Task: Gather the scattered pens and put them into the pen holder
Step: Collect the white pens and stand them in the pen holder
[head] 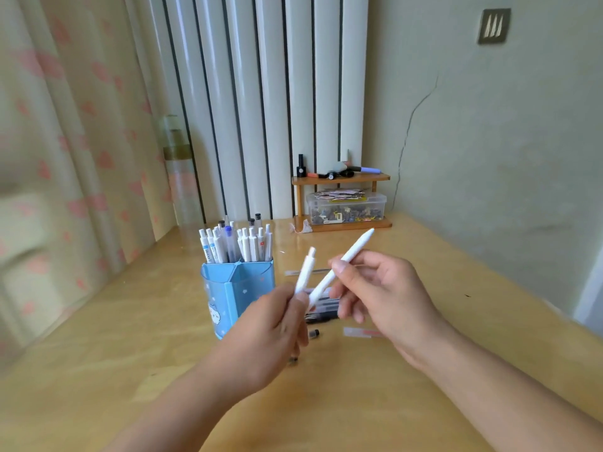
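I see the counter [130, 337] carrying the blue holder [236, 290], which stands upright near its far side, already stocked with pens [235, 244] clicker-end up. I judge it sits close to the hands to keep each transfer short. Loose pens [321, 313] lie just behind the hands, not yet gathered. My right hand [388, 296] pinches a white pen [346, 261] between thumb and curled fingers [350, 313], tilted up and to the right. My left hand [270, 324] is closed around a second white pen [305, 270], near upright. The two pens cross just above the loose ones.

Wooden shelf [341, 179], plastic box [346, 207]
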